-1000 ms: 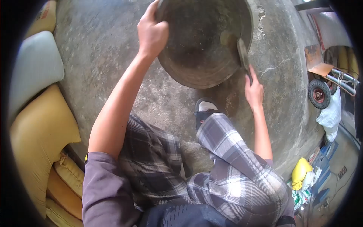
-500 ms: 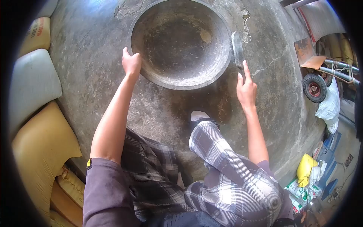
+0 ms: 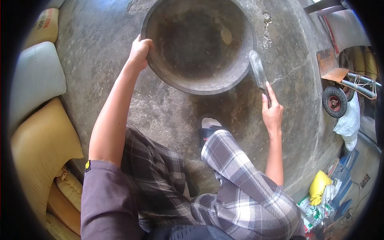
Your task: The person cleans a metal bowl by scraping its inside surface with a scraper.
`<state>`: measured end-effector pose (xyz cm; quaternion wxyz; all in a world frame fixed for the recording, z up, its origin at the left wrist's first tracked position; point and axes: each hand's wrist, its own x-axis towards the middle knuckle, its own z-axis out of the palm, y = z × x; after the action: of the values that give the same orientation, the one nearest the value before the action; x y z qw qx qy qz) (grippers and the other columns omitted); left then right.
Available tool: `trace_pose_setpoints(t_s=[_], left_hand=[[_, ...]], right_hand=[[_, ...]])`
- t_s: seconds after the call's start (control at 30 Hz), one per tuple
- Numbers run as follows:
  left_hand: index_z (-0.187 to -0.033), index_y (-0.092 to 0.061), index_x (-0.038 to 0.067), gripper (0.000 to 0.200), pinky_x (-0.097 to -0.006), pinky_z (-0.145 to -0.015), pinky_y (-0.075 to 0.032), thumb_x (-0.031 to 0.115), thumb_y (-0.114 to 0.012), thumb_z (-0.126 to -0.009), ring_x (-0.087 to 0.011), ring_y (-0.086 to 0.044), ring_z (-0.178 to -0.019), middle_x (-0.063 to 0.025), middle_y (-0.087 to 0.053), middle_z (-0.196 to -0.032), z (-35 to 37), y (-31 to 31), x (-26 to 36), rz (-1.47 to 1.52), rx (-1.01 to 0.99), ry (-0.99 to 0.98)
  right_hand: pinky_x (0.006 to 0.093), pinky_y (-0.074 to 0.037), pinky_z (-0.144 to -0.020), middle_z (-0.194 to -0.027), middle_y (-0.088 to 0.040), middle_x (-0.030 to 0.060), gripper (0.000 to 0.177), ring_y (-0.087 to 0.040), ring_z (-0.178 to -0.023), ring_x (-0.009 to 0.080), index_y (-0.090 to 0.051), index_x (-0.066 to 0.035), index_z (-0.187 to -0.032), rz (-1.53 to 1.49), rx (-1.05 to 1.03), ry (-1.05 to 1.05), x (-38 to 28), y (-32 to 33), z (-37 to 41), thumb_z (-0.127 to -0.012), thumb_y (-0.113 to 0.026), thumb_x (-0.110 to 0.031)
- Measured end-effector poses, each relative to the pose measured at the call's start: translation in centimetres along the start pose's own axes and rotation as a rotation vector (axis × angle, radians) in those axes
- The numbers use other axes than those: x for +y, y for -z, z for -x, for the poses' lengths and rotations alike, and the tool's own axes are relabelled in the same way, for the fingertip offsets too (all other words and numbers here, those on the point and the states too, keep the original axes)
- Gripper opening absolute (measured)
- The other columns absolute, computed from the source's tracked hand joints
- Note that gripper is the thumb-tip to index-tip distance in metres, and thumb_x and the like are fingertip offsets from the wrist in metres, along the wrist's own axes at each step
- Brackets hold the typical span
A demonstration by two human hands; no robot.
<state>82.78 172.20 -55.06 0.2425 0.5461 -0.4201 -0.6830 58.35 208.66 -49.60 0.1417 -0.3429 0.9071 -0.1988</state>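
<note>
Two bare hands at work. The left hand is clamped on the left rim of a basin, thumb over the lip, fingers curled beneath. The right hand is closed on the handle of a trowel, forefinger laid straight along it; the narrow, grey-crusted blade rests against the basin's right rim. The basin is round, deep, of dull dark metal with a pale patch of residue on its inner wall, and lies at far centre on a rough, cracked concrete floor. Nearer are a black sandal and plaid trousers. Bulging woven sacks line the left; a hand truck stands at right.
</note>
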Motion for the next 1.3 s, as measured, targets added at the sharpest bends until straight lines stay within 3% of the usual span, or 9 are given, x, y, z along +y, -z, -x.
trace_pose_setpoints(t_s=[0.23, 0.37, 0.63, 0.73, 0.93, 1.0, 1.07, 1.27, 1.3], left_hand=[[-0.125, -0.057, 0.001, 0.048, -0.0283, -0.068, -0.049, -0.005, -0.049, -0.079, -0.0118, -0.055, -0.069, -0.003, -0.063, -0.084, 3.9, -4.5, 1.9, -0.208, 0.003, -0.548], [-0.129, -0.053, -0.002, 0.049, -0.027, -0.079, -0.049, -0.004, -0.051, -0.081, -0.0145, -0.059, -0.088, -0.0068, -0.064, -0.106, 6.9, -5.7, 0.5, -0.435, -0.06, -0.758], [-0.131, -0.052, 0.0, 0.048, -0.0276, -0.088, -0.048, -0.006, -0.052, -0.083, -0.0137, -0.059, -0.101, -0.0071, -0.065, -0.112, 8.8, -3.7, -0.5, -0.349, -0.119, -0.66], [-0.148, -0.038, 0.009, 0.073, -0.0334, -0.112, -0.034, -0.01, -0.046, -0.078, -0.0278, -0.038, -0.139, -0.0177, -0.041, -0.15, 9.8, -4.4, -0.7, -0.439, -0.165, -0.64], [-0.145, -0.042, 0.009, 0.071, -0.0347, -0.111, -0.036, -0.011, -0.046, -0.076, -0.0312, -0.04, -0.137, -0.0184, -0.04, -0.149, 10.8, -5.5, -0.5, -0.418, -0.041, -0.71], [-0.145, -0.042, 0.009, 0.071, -0.0346, -0.11, -0.037, -0.009, -0.047, -0.077, -0.0301, -0.041, -0.136, -0.0164, -0.041, -0.149, 10.3, -4.9, -0.8, -0.453, -0.029, -0.696], [-0.127, -0.058, 0.0, 0.047, -0.0242, -0.069, -0.048, -0.001, -0.052, -0.081, -0.0094, -0.057, -0.076, -0.0051, -0.065, -0.089, 9.7, -4.3, -1.2, -0.504, 0.037, -0.817], [-0.125, -0.059, 0.0, 0.044, -0.0247, -0.069, -0.048, 0.0, -0.054, -0.081, -0.009, -0.057, -0.077, -0.0047, -0.065, -0.088, 8.9, -4.4, -1.8, -0.46, 0.049, -0.879], [-0.144, -0.043, 0.007, 0.069, -0.0337, -0.11, -0.037, -0.007, -0.048, -0.077, -0.028, -0.045, -0.134, -0.0151, -0.043, -0.148, 9.6, -4.3, -1.2, -0.497, -0.032, -0.744]], right_hand=[[0.0503, -0.048, -0.048, -0.06, -0.062, 0.0207, 0.066, -0.063, -0.052, 0.0366, -0.018, -0.013, -0.154, 0.213, -0.17, 0.08, 1.5, -6.1, 0.0, -0.097, -0.05, -0.019], [0.0551, -0.051, -0.07, -0.084, -0.066, 0.0277, 0.054, -0.064, -0.075, 0.0485, -0.032, -0.022, -0.149, -0.002, -0.365, 0.042, -2.7, -9.3, 1.5, -0.098, -0.046, -0.018], [0.0592, -0.052, -0.062, -0.074, -0.066, 0.0251, 0.051, -0.065, -0.067, 0.0464, -0.04, -0.021, -0.145, 0.106, -0.273, 0.186, 1.0, -8.8, -0.8, -0.094, -0.049, -0.022], [0.0563, -0.052, -0.072, -0.087, -0.067, 0.0251, 0.048, -0.065, -0.079, 0.0456, -0.044, -0.021, -0.143, 0.194, -0.273, -0.001, -1.9, -5.1, -2.2, -0.094, -0.049, -0.022], [0.0512, -0.047, -0.096, -0.115, -0.064, 0.0241, 0.045, -0.06, -0.108, 0.0454, -0.048, -0.023, -0.141, -0.339, -0.409, 0.168, -7.7, -9.5, 4.4, -0.096, -0.051, -0.024], [0.0537, -0.051, -0.085, -0.1, -0.068, 0.0233, 0.045, -0.065, -0.089, 0.0452, -0.048, -0.025, -0.14, -0.129, -0.379, 0.199, -2.6, -9.9, 1.0, -0.096, -0.05, -0.026], [0.0539, -0.051, -0.084, -0.098, -0.068, 0.023, 0.045, -0.065, -0.088, 0.0448, -0.048, -0.025, -0.14, 0.069, -0.31, 0.056, 0.1, -7.8, -2.6, -0.095, -0.05, -0.025], [0.0513, -0.046, -0.098, -0.126, -0.058, 0.0251, 0.049, -0.058, -0.115, 0.0421, -0.044, -0.024, -0.144, -0.112, -0.479, 0.074, -5.3, -10.6, 2.6, -0.095, -0.05, -0.024], [0.0525, -0.045, -0.098, -0.123, -0.059, 0.0263, 0.049, -0.058, -0.112, 0.0438, -0.043, -0.024, -0.144, -0.214, -0.409, 0.173, -6.8, -11.3, 4.3, -0.095, -0.049, -0.024]])
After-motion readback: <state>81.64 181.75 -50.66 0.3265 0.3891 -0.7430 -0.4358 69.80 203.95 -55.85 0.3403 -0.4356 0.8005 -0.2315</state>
